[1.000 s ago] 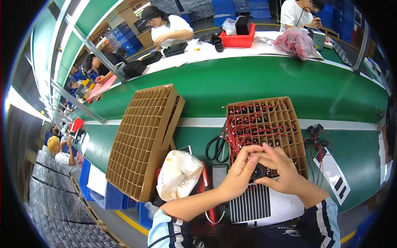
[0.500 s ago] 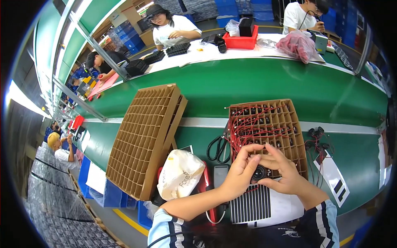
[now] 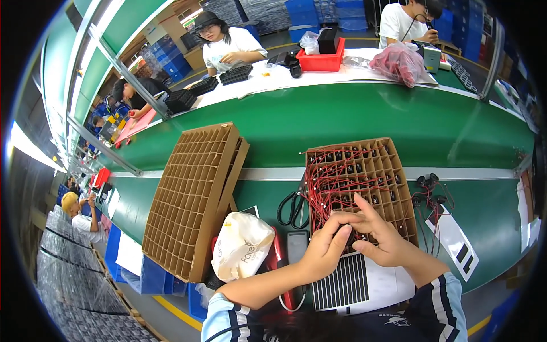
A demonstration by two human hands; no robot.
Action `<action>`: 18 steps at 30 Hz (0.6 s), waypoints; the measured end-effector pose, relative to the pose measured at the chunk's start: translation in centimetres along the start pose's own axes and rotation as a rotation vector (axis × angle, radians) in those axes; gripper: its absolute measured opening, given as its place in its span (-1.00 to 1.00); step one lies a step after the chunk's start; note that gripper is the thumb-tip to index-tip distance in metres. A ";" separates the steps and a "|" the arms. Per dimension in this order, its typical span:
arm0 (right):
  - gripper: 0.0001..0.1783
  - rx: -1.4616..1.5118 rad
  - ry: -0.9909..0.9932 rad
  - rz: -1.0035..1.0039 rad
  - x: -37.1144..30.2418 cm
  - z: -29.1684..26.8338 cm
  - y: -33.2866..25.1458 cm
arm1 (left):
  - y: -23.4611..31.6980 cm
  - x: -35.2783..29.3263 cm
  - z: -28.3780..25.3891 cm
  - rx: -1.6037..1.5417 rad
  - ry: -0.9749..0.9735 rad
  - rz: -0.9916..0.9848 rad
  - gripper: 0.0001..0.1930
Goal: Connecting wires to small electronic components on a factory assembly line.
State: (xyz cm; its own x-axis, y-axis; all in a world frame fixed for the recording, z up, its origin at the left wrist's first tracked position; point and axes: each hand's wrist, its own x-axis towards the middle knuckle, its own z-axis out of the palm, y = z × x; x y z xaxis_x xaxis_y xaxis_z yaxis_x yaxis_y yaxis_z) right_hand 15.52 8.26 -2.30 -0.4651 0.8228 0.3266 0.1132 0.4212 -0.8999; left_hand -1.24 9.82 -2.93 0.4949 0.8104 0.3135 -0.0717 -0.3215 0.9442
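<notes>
In front of my chest, both hands come together around a small round black part point(image 3: 349, 241), possibly a speaker, now mostly hidden by fingers. My left hand point(image 3: 326, 246) is closed on it from the left. The thumb of my right hand point(image 3: 388, 244) lies against its other side, while the index finger points up and away. Just beyond is a cardboard divider tray point(image 3: 405, 196) whose cells hold several black round parts with red wires point(image 3: 336, 176) trailing left. Under my hands lies a sheet with black stripes point(image 3: 342, 285).
Stacked cardboard divider trays point(image 3: 191, 194) lean at left. Nearby are a white bag point(image 3: 242, 245), black-handled scissors point(image 3: 292, 210), a grey box point(image 3: 297, 246) and a red object point(image 3: 278, 253). Loose wired parts point(image 3: 431, 191) lie right. Across the green bench point(image 3: 273, 122), people work beside a red bin point(image 3: 320, 61).
The round part has turned or shifted between my fingers and shows less than before. My right index finger has straightened upward. The whole view has shifted slightly.
</notes>
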 end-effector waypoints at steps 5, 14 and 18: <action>-0.20 -0.058 -0.003 -0.038 0.0 0.3 0.5 | 0.7 0.1 -0.1 -0.275 0.035 -0.223 -0.79; -0.43 0.413 0.026 0.023 0.4 0.4 0.4 | 1.1 0.2 -0.6 0.069 -0.073 -0.040 -0.85; -0.51 0.468 -0.012 0.108 0.2 0.5 -0.1 | 0.9 0.0 -0.5 0.072 -0.112 -0.014 -0.80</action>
State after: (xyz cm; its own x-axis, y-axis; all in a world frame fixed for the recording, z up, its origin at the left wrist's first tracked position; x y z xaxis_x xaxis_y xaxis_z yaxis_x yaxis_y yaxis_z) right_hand 15.01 8.20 -2.33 -0.4828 0.8469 0.2229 -0.2450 0.1137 -0.9628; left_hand -1.70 9.80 -2.05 0.5894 0.7566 0.2833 -0.0037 -0.3481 0.9374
